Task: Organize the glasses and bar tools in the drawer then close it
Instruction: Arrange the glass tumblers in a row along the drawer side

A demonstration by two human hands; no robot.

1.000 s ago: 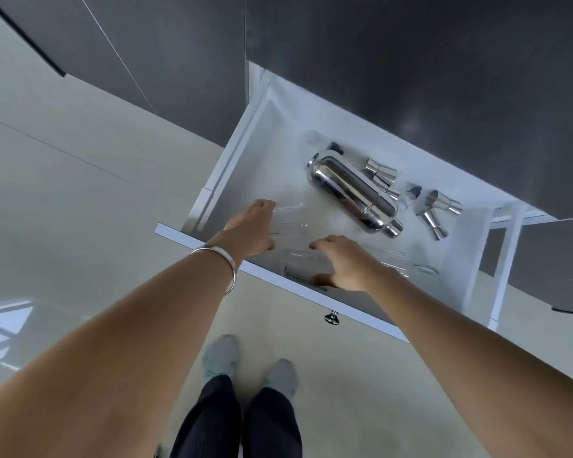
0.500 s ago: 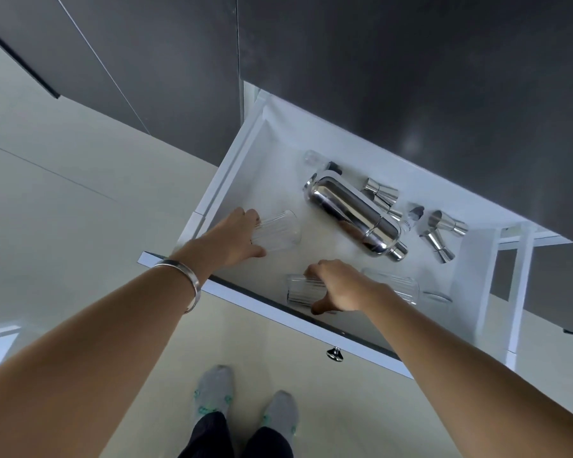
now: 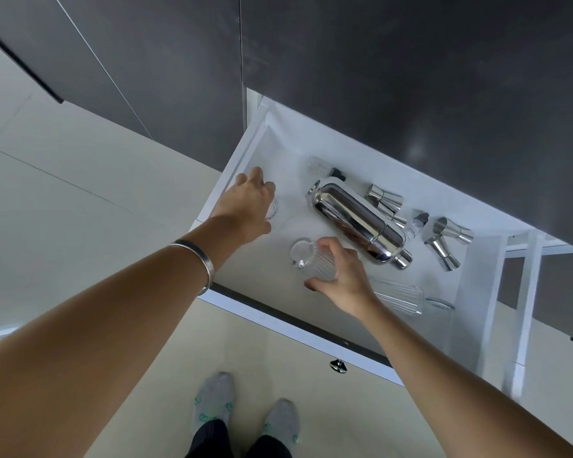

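The white drawer stands pulled open below me. My left hand covers a ribbed clear glass near the drawer's left wall and grips it. My right hand holds a second ribbed glass tilted on its side at the drawer's front middle. A third ribbed glass lies on its side at the front right. A shiny steel shaker lies diagonally in the middle. Steel jiggers lie behind it, and two more jiggers lie to its right.
A small clear bottle with a black cap lies at the back, and another small dropper bottle lies beside the shaker. A metal knob sticks out of the drawer front. Dark cabinet fronts rise behind. My socked feet stand on the pale floor.
My left hand carried its glass back and to the left, toward the drawer's left wall. My right hand lifted and turned its glass at the front middle.
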